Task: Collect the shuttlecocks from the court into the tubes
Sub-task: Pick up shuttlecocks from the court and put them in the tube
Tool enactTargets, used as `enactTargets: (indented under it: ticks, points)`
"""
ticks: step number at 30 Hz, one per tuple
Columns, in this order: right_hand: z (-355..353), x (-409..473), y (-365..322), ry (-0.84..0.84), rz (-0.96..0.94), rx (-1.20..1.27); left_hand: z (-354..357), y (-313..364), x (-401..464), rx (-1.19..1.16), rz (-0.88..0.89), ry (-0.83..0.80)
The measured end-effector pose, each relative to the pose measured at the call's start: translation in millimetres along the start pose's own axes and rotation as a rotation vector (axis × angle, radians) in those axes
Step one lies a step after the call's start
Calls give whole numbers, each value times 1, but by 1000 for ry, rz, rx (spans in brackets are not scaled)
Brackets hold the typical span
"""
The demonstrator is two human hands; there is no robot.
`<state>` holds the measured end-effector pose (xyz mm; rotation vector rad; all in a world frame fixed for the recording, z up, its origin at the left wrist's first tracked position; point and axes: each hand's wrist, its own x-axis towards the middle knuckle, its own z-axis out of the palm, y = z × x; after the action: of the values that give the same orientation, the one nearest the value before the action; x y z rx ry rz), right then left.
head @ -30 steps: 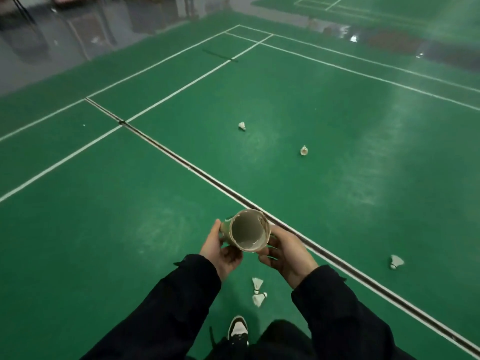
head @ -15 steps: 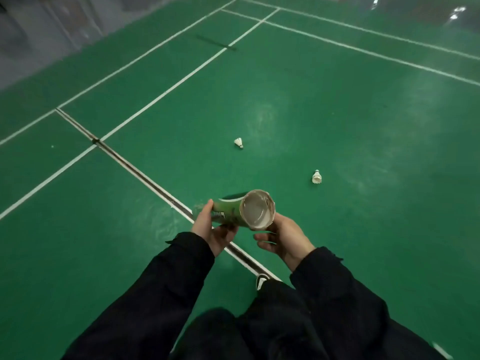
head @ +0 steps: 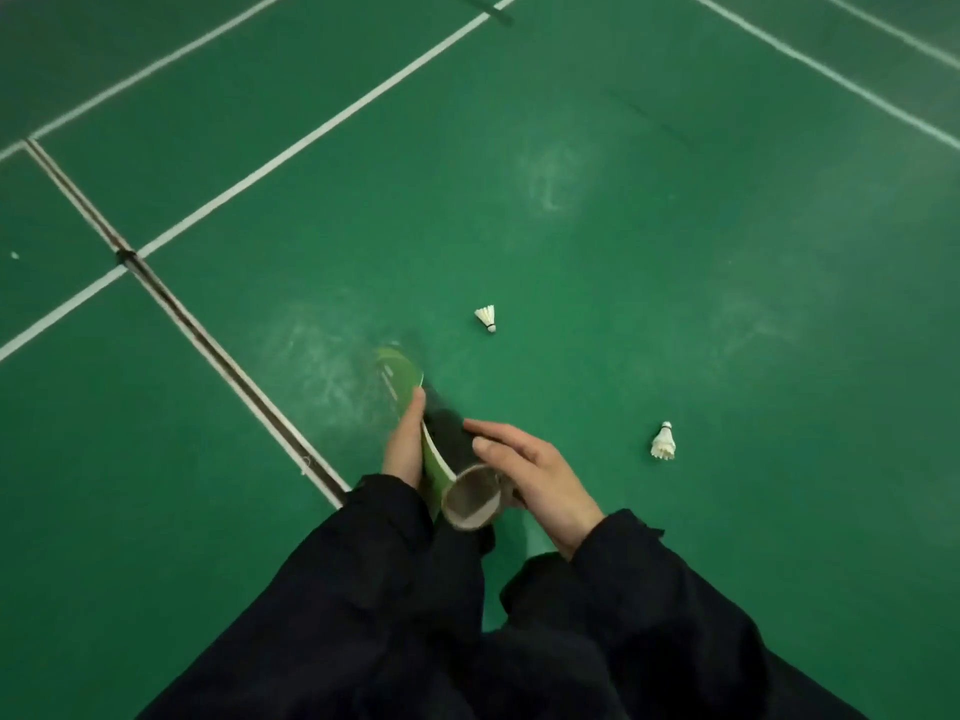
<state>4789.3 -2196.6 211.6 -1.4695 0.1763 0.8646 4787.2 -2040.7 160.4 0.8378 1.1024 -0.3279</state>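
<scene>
Green cardboard shuttlecock tube (head: pixel 439 449) held low at centre of frame, open mouth toward camera; two white feathered shuttlecocks on the green court floor (head: pixel 675 226).

Left hand (head: pixel 404 449) wrapped along tube's left side, thumb up the wall; right hand (head: pixel 540 478) laid over the mouth end, fingers loosely curved on the dark upper wall, gripping lightly. Nearer white shuttlecock (head: pixel 486 318) just above the tube's far end, cork pointing lower right; second white shuttlecock (head: pixel 663 442) at right of centre, well apart, cork up. Judged very light, feathers brittle and easily crushed: best pinched at the cork base, fed cork-first. Tube judged light, stiff, smooth. Far end of tube blurred; interior contents not discernible; left fingers hidden beneath tube. Dark sleeves (head: pixel 363 589) fill lower frame.
</scene>
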Motion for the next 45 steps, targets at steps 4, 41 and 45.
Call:
enactTargets:
  ticks: [4,41,45]
  points:
    - [-40,112,-18,69,93,26,56,45,81,-36,-128,-56]
    - [-199,545,65,324,-396,-60,127,138,548,-88,53,258]
    - [-174,433,21,400,-362,-283,179,143,448,-117,-17,199]
